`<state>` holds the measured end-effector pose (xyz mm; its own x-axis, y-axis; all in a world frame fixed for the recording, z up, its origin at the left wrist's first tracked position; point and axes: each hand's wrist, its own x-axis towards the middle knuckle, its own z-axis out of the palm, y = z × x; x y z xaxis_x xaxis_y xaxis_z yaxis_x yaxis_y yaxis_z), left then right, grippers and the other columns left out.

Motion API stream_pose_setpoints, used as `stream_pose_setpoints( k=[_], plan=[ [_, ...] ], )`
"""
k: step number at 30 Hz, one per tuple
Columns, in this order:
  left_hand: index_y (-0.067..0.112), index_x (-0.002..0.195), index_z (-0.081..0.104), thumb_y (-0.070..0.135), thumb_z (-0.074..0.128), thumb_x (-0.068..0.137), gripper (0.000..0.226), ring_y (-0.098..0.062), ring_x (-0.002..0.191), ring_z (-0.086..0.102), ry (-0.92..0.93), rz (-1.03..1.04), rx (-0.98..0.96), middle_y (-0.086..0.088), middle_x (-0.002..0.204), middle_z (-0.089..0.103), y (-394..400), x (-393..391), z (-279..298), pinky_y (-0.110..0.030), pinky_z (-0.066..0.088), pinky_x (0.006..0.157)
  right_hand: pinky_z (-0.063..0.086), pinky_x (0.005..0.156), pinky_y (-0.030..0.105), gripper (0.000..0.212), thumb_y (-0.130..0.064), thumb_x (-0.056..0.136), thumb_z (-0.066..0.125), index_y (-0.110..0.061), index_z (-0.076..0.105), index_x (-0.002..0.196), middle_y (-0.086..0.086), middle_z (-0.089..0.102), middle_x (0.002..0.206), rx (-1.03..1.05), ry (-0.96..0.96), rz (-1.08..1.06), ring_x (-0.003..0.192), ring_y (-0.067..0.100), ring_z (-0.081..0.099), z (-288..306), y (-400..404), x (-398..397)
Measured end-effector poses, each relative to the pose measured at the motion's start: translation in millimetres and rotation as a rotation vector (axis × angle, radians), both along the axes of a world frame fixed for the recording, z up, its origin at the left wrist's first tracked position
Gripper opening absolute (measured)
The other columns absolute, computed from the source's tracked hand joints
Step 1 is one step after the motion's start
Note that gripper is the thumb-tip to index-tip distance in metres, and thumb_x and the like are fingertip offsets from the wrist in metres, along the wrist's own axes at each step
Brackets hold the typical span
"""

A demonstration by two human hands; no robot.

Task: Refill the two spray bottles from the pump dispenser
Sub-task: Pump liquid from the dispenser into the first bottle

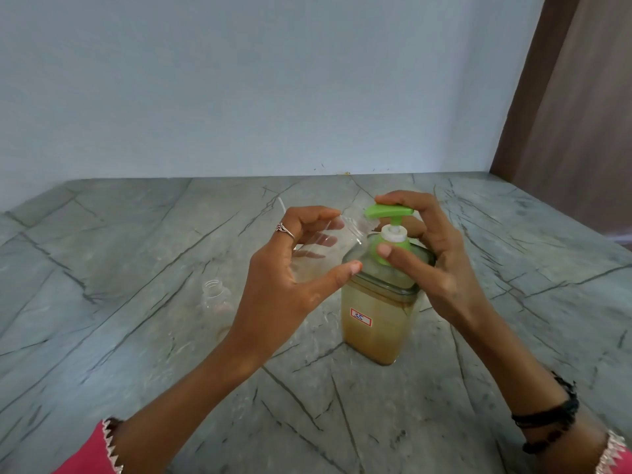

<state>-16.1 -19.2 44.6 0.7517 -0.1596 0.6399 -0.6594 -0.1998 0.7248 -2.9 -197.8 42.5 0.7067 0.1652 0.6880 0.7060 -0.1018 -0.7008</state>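
Left hand (pixel 290 268) grips tilted bottle (pixel 328 241) at spout; right hand (pixel 427 254) curled round pump dispenser (pixel 383 295) head

left hand (pixel 290 268): grips clear spray bottle (pixel 328 241), tilted, mouth at green nozzle
right hand (pixel 424 254): on pump dispenser (pixel 379 302) head
second bottle (pixel 215 299): uncapped, on marble counter (pixel 136 234)

Looking like someone's home, probably a kitchen counter: a grey veined stone surface (pixel 136 241) is running up to a plain painted wall (pixel 239 80), brown wood panel (pixel 564 114) standing alongside.
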Motion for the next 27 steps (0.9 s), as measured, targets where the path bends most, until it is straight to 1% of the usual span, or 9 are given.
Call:
stream_pose_setpoints(
  k=[2,5,9,12,15,18,20,23,27],
  plan=[
    [0.033,0.108,0.052,0.032,0.074,0.068,0.046,-0.007,0.1,0.064,-0.002,0.0,-0.006,0.016,0.109,0.063,-0.3,0.1,0.0,-0.018,0.052,0.08,0.053,0.075,0.022,0.042,-0.024,0.079,0.064,-0.034,0.048,0.116,-0.019,0.066,0.101,-0.033,-0.003,0.01,0.093,0.01,0.067,-1.0,-1.2,0.1],
    [0.033,0.107,0.052,0.027,0.077,0.068,0.047,-0.006,0.099,0.063,0.005,0.0,-0.004,0.016,0.109,0.064,-0.4,0.6,-0.4,-0.019,0.051,0.081,0.054,0.073,0.023,0.041,-0.02,0.077,0.065,-0.034,0.051,0.113,-0.011,0.069,0.095,0.032,0.01,0.03,0.086,0.01,0.069,-0.5,2.2,0.4],
    [0.032,0.108,0.052,0.029,0.077,0.068,0.047,-0.005,0.099,0.063,-0.002,0.0,0.0,0.017,0.109,0.063,-0.1,0.8,-0.6,-0.016,0.051,0.079,0.055,0.07,0.026,0.04,-0.015,0.071,0.068,-0.042,0.061,0.1,-0.001,0.073,0.082,0.127,0.04,0.037,0.077,0.015,0.07,1.4,5.2,1.6],
    [0.033,0.107,0.052,0.034,0.073,0.068,0.045,-0.004,0.099,0.063,-0.005,0.001,0.006,0.017,0.109,0.063,-0.2,1.0,0.0,-0.012,0.049,0.078,0.054,0.065,0.026,0.042,-0.006,0.065,0.07,-0.04,0.064,0.09,0.002,0.072,0.074,0.169,0.055,0.027,0.07,0.015,0.069,3.3,6.1,3.3],
    [0.033,0.107,0.051,0.03,0.077,0.068,0.047,-0.003,0.098,0.063,-0.008,0.009,0.022,0.018,0.109,0.062,0.0,2.0,-1.5,-0.013,0.05,0.079,0.053,0.059,0.026,0.03,-0.016,0.061,0.069,-0.038,0.063,0.08,0.004,0.071,0.071,0.192,0.067,0.016,0.065,0.018,0.068,5.1,7.0,4.4],
    [0.033,0.107,0.052,0.027,0.079,0.067,0.049,-0.004,0.099,0.063,-0.002,0.012,0.021,0.017,0.109,0.062,-0.1,2.4,-2.7,-0.015,0.051,0.08,0.05,0.056,0.023,0.031,-0.006,0.061,0.068,-0.034,0.061,0.072,0.002,0.07,0.066,0.18,0.073,-0.013,0.062,0.016,0.066,7.7,7.2,6.0],
    [0.033,0.108,0.051,0.033,0.075,0.068,0.046,-0.004,0.099,0.063,-0.011,0.005,0.028,0.016,0.109,0.062,0.0,2.7,-2.5,-0.015,0.051,0.08,0.051,0.056,0.025,0.03,-0.007,0.062,0.069,-0.034,0.061,0.073,0.004,0.07,0.068,0.173,0.062,-0.021,0.063,0.016,0.067,7.4,7.8,5.1],
    [0.028,0.109,0.053,0.029,0.077,0.069,0.047,-0.005,0.099,0.063,-0.001,0.007,0.017,0.015,0.109,0.062,0.3,3.3,-1.7,-0.015,0.051,0.08,0.054,0.065,0.037,0.028,-0.02,0.065,0.066,-0.035,0.061,0.088,0.01,0.071,0.076,0.157,0.038,-0.023,0.069,0.023,0.068,3.2,8.7,2.7],
    [0.029,0.107,0.053,0.022,0.077,0.069,0.046,-0.005,0.099,0.063,-0.001,0.01,0.005,0.015,0.109,0.063,-0.4,2.7,-1.1,-0.016,0.051,0.08,0.055,0.072,0.032,0.033,-0.02,0.073,0.062,-0.031,0.056,0.104,0.006,0.07,0.079,0.106,0.005,-0.028,0.076,0.018,0.068,-2.7,6.3,2.3]
  ],
)
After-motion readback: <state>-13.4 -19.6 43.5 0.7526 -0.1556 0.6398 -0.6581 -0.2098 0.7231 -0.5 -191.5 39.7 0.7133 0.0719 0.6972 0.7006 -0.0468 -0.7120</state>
